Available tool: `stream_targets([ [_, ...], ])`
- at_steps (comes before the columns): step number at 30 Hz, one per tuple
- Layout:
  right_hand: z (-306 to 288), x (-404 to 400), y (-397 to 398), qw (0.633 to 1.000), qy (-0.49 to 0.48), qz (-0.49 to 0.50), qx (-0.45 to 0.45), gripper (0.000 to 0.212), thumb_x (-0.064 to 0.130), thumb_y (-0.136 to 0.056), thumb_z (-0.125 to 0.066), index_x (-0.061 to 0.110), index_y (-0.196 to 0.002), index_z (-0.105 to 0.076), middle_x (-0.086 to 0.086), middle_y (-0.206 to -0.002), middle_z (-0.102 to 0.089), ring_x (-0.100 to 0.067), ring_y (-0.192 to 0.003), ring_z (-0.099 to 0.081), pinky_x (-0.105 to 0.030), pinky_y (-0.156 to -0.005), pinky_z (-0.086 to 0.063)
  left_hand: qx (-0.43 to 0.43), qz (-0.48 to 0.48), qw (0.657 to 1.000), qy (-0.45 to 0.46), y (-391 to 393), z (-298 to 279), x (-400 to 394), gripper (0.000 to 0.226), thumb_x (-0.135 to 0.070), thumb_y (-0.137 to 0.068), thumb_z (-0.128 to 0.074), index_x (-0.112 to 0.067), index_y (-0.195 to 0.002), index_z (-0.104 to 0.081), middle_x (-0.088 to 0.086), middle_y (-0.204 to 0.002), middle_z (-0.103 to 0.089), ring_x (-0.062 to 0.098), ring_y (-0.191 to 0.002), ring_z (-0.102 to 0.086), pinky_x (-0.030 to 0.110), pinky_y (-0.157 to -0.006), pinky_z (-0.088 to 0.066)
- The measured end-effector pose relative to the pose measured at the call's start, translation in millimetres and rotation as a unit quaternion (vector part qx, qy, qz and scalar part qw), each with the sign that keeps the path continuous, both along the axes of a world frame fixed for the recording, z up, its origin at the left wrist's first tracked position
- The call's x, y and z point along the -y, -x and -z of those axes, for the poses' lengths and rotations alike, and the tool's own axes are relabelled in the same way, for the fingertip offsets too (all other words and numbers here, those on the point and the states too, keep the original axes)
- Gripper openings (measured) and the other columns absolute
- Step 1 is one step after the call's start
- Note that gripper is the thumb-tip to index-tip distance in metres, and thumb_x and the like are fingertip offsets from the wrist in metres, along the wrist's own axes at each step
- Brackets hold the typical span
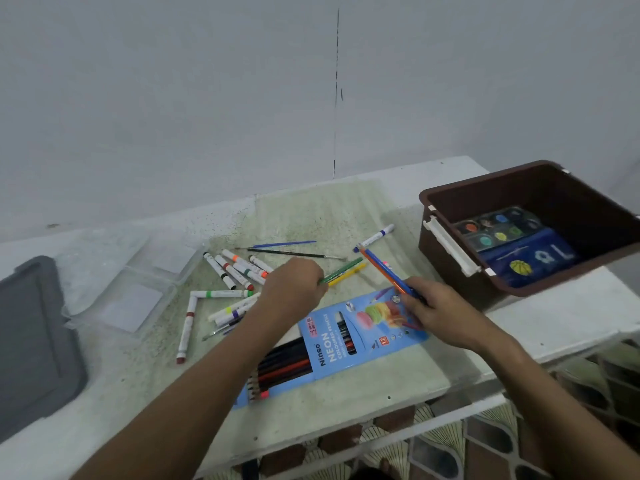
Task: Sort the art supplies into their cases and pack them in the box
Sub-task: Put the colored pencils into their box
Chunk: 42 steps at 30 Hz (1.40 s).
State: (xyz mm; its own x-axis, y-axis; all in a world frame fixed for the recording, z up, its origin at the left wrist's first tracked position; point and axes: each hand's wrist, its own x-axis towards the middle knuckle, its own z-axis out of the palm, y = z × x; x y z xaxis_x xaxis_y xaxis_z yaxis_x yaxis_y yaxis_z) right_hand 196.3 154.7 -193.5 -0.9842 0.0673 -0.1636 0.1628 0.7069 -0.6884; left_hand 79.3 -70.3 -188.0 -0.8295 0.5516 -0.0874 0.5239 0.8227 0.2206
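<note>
Holding green and yellow pencils (343,271): left grip (294,287) clamped | right grip (437,311) clamped on orange and blue pencils (382,268) | pencil case (349,344) on worktop (346,396)

Both hands (292,289) (438,313) curled, gripping.

The left hand (294,289) covers the lower ends of a green pencil (341,270) and a yellow pencil (348,274). The right hand (440,311) hides the ends of the orange and blue pencils (382,268) and part of the pencil pack (349,344). The brown box (450,199) and grey lid (31,341) are cut off by the picture's edges. The small print on the pack is unreadable.
</note>
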Motion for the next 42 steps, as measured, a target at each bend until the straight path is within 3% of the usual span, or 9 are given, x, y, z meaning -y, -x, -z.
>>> stream_targets([
  [6,2,-1,-3,1.0,-0.005,0.012,0.003,0.025,0.017,-0.094,-0.055,0.021,-0.117,-0.061,0.006,-0.102,-0.064,-0.009,-0.09,-0.061,-0.017,-0.071,-0.047,-0.04,0.02,0.994,0.097,-2,14,-24,0.024,-0.026,-0.098,-0.047,-0.01,-0.104,-0.063,0.007,-0.104,-0.053,0.024,-0.093,-0.057,0.031,-0.063,-0.037],
  [10,0,-1,-5,1.0,0.005,0.015,0.007,0.026,0.018,-0.093,-0.058,0.022,-0.118,-0.061,0.007,-0.107,-0.063,-0.01,-0.095,-0.061,-0.018,-0.074,-0.053,-0.1,0.033,0.986,0.132,-10,15,-23,0.008,-0.009,-0.091,-0.055,-0.012,-0.096,-0.061,0.004,-0.096,-0.049,0.022,-0.086,-0.053,0.03,-0.056,-0.03],
  [17,2,-3,-3,0.998,0.045,0.035,0.02,0.027,0.016,-0.092,-0.06,0.02,-0.118,-0.065,0.007,-0.102,-0.068,-0.011,-0.092,-0.065,-0.028,-0.076,-0.058,-0.136,0.037,0.982,0.126,-21,16,-19,0.019,0.004,-0.088,-0.046,-0.007,-0.098,-0.058,0.009,-0.102,-0.05,0.025,-0.092,-0.05,0.031,-0.06,-0.03],
  [22,3,-4,-2,0.998,0.047,0.045,0.026,0.03,0.019,-0.093,-0.058,0.02,-0.122,-0.063,0.008,-0.105,-0.067,-0.01,-0.095,-0.064,-0.03,-0.079,-0.058,-0.197,0.085,0.969,0.122,-24,16,-15,0.025,0.005,-0.055,-0.074,-0.011,-0.058,-0.055,0.005,-0.066,-0.051,0.02,-0.057,-0.048,0.028,-0.048,-0.023],
  [27,6,-5,-3,0.996,0.066,0.057,0.031,0.028,0.02,-0.093,-0.058,0.02,-0.121,-0.063,0.006,-0.105,-0.067,-0.012,-0.095,-0.065,-0.036,-0.081,-0.058,-0.174,0.058,0.971,0.153,-28,25,-17,0.019,0.005,-0.082,-0.053,-0.007,-0.096,-0.056,0.011,-0.101,-0.053,0.025,-0.091,-0.054,0.031,-0.068,-0.038],
  [30,5,-2,-4,0.992,0.101,0.07,0.032,0.022,0.017,-0.094,-0.055,0.023,-0.114,-0.065,0.004,-0.1,-0.069,-0.013,-0.09,-0.067,-0.037,-0.08,-0.058,-0.131,0.04,0.979,0.153,-18,22,-19,0.016,0.001,-0.087,-0.051,-0.007,-0.101,-0.055,0.011,-0.108,-0.053,0.025,-0.094,-0.055,0.031,-0.067,-0.035],
  [36,1,7,0,0.989,0.13,0.063,0.026,0.017,0.014,-0.093,-0.054,0.021,-0.102,-0.066,-0.002,-0.089,-0.07,-0.016,-0.08,-0.068,-0.033,-0.075,-0.058,-0.039,-0.051,0.998,-0.023,1,12,-8,0.016,-0.019,-0.095,-0.052,-0.009,-0.099,-0.064,0.008,-0.102,-0.05,0.023,-0.088,-0.051,0.033,-0.068,-0.043],
  [39,-2,15,5,0.991,0.129,0.033,0.02,0.016,0.01,-0.09,-0.058,0.017,-0.101,-0.067,-0.005,-0.087,-0.07,-0.019,-0.078,-0.068,-0.024,-0.065,-0.055,-0.033,-0.127,0.976,-0.174,-3,-12,17,0.019,-0.024,-0.091,-0.06,-0.013,-0.102,-0.072,0.008,-0.1,-0.054,0.019,-0.085,-0.05,0.029,-0.069,-0.038],
  [42,-2,29,16,0.997,0.077,-0.006,0.011,0.015,0.015,-0.089,-0.062,0.024,-0.1,-0.066,0.004,-0.084,-0.069,-0.012,-0.075,-0.066,-0.016,-0.058,-0.048,0.053,-0.206,0.935,-0.284,-15,-31,50,0.017,-0.024,-0.09,-0.063,-0.014,-0.1,-0.073,-0.001,-0.091,-0.067,0.014,-0.077,-0.059,0.027,-0.071,-0.044],
])
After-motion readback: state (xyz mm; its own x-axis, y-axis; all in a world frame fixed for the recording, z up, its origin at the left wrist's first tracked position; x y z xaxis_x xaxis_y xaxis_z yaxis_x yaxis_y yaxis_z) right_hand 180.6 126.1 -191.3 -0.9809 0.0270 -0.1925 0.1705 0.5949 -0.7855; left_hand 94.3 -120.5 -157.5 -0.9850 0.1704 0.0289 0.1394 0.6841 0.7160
